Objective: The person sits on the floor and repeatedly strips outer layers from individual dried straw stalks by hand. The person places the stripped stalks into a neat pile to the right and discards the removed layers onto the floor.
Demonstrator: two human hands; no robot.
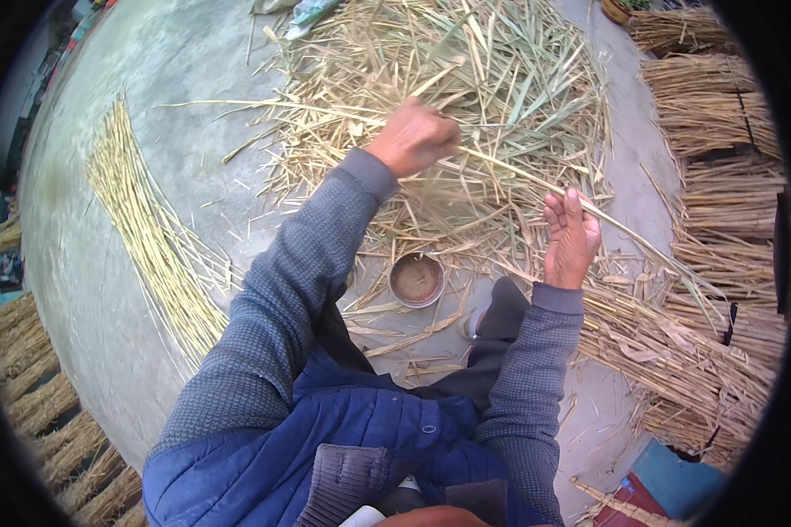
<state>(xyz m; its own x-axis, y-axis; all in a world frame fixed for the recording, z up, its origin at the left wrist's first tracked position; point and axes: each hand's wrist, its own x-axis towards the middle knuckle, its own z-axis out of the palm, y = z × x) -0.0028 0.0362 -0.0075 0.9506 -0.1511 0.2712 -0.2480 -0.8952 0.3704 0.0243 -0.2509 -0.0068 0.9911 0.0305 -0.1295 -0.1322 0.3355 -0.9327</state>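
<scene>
We log both hands at work, bowl [417, 281] as landmark. Left hand [417, 138]: past the bowl, over the leaf heap, knuckles up, fist curled round a long dry stalk [511, 170]. Right hand [573, 233]: right of the bowl and a little beyond it, palm up, pinching that same stalk between thumb and curled fingers. We see the stalk slanting across, past and to the right of the bowl, its leafy end trailing from the right hand. Thin stems also stick out leftward from the fist; we can't tell if they are one piece.

Leaf heap [536, 97]: spread on the concrete floor [211, 57] beyond the bowl. Sheaf of slim pale stalks [154, 237]: left of the bowl. Loose pile of leafy stalks [677, 342]: right of it. Stacked bundles [716, 110]: far right.
</scene>
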